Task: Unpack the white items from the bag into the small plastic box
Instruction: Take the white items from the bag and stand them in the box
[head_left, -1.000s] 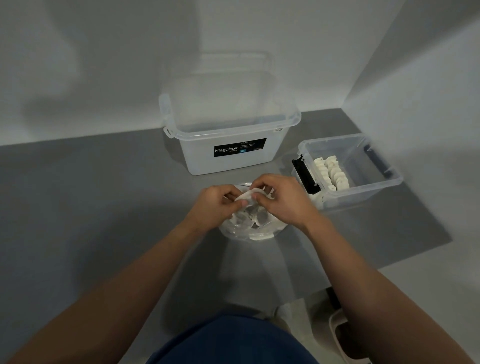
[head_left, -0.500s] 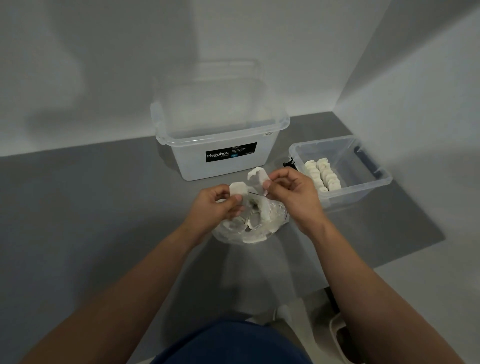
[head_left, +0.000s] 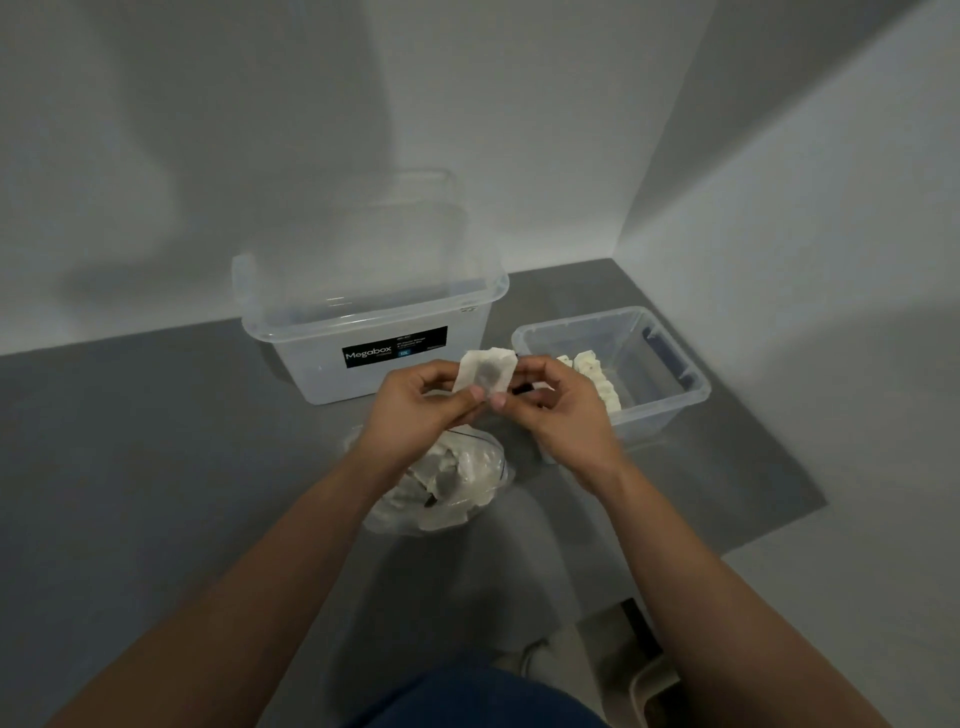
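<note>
The big clear tub (head_left: 374, 306) stands just beside the small box (head_left: 670, 400), so a careless drop could land the piece in the wrong one. The small box already has a neat row of white pieces (head_left: 597, 379), which a tossed piece might knock over. The open bag (head_left: 457, 483) below is soft and could slump and spill. Both the left hand (head_left: 415, 410) and the right hand (head_left: 561, 410) pinch one white piece (head_left: 485, 374) by its edges, above the bag. It looks thin and could tear if pulled. Plain white walls (head_left: 311, 130) meet in a corner behind the matt grey worktop (head_left: 156, 441).
</note>
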